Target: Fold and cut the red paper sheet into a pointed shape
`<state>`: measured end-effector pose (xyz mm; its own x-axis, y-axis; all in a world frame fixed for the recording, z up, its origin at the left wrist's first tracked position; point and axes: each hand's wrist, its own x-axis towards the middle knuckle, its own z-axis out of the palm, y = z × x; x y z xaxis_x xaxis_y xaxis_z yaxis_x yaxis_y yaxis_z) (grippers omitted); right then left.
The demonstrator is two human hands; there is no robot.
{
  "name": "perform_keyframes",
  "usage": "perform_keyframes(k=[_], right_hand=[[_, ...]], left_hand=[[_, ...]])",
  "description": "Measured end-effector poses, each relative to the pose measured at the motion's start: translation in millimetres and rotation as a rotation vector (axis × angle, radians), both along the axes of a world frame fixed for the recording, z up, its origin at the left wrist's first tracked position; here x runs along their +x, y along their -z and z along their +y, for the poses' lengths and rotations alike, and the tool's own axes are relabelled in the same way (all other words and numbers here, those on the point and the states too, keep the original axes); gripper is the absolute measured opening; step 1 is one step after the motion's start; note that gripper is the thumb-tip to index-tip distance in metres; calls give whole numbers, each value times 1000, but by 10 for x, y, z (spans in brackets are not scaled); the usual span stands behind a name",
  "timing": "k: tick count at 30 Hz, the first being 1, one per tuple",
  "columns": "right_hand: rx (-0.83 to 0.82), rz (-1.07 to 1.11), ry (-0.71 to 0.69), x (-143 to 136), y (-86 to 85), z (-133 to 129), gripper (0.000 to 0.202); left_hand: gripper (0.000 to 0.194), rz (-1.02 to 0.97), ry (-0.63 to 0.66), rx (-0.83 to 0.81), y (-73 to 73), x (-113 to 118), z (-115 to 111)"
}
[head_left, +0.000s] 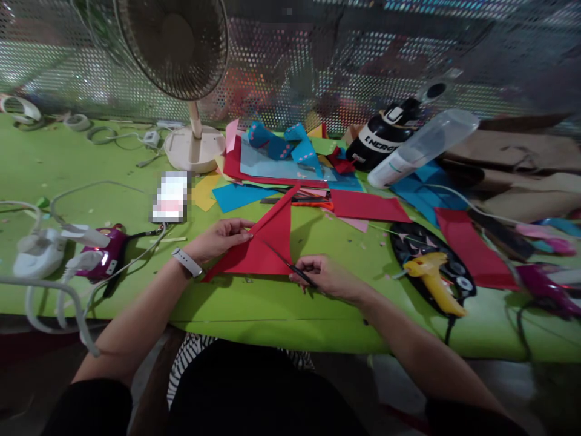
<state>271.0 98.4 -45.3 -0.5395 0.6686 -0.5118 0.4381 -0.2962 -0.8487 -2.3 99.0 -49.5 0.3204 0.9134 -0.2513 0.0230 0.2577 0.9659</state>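
Beyond the green table (272, 309) a perforated screen (295, 72) is closing off the background, and a pale fan (198, 145) is standing near it. The red paper (272, 257) is lying near the table's front edge, between the person's hands, its folded strip (276, 208) running along the upper left side. The left hand (227, 238) is pinching that strip between thumb and fingers; the right hand (324, 275) is gripping a dark pointed tool (304, 276) — scissors or knife, one cannot tell — its tip lying over the sheet. The paper is looking light and moderately stiff, probably creasing or tearing easily. The layered strip is likely offering the firmest hold — the single layer would probably be buckling under a hard pinch.
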Motion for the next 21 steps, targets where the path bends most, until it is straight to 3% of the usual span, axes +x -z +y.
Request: perform_keyframes(k=[21], right_hand=[[18,-14,-24,-2,-39,-3,52]], left_hand=[[29,-9,2,-1,-38,22,-19]])
